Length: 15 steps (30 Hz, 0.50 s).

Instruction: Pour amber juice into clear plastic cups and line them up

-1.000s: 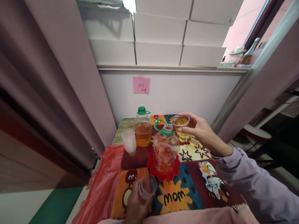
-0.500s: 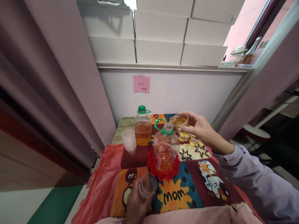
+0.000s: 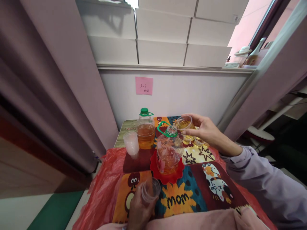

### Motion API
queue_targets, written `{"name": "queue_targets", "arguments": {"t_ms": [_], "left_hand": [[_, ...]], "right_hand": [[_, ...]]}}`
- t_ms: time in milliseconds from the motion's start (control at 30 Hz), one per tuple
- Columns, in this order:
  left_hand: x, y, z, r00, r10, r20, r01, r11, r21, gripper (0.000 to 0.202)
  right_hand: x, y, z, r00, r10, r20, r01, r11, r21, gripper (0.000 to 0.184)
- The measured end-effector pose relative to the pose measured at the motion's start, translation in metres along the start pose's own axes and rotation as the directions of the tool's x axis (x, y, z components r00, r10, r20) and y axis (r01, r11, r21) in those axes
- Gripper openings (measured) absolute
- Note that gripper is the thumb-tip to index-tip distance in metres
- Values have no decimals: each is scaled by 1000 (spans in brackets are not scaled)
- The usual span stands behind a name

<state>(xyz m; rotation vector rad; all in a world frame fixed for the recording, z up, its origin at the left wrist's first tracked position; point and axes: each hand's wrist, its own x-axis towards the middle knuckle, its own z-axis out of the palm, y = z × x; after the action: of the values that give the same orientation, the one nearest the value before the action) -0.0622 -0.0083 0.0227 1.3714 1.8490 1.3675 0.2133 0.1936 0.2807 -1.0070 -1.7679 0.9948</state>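
Note:
My right hand (image 3: 205, 130) grips a clear plastic cup (image 3: 184, 124) with yellow liquid in it. The cup is tilted, its rim at the mouth of an uncapped clear jug (image 3: 169, 150) with a green handle ring. Amber liquid lies low in the jug, which stands in a red scalloped dish (image 3: 177, 179). Close to me, my left hand (image 3: 140, 206) is wrapped round another clear plastic cup (image 3: 151, 191), in which I see no liquid. Behind the right-hand cup, partly hidden, stand more clear cups (image 3: 199, 141), some with yellow liquid.
Left of the uncapped jug stands a jug (image 3: 145, 135) with a green cap, partly filled with amber liquid. A stack of clear cups (image 3: 131, 143) is beside it. A patterned cloth (image 3: 178, 201) and red plastic sheet (image 3: 103, 182) cover the table, whose back meets a wall (image 3: 182, 92).
Both hands keep nearly the same places and grips. The right-hand cup stays tilted at the jug's mouth. The whole view has shifted slightly.

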Motion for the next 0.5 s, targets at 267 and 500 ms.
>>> {"name": "queue_targets", "arguments": {"t_ms": [267,500], "left_hand": [[0,-3,-1,999,20,29,-20,1000,-22,49],[-1,-5,1,1000,14,23,-14,1000,-11,46]], "right_hand": [[3,1,-6,999,-32,-5,32,997,-71,62],[3,-4,-5,999,-29,32,30,999,-27,64]]}}
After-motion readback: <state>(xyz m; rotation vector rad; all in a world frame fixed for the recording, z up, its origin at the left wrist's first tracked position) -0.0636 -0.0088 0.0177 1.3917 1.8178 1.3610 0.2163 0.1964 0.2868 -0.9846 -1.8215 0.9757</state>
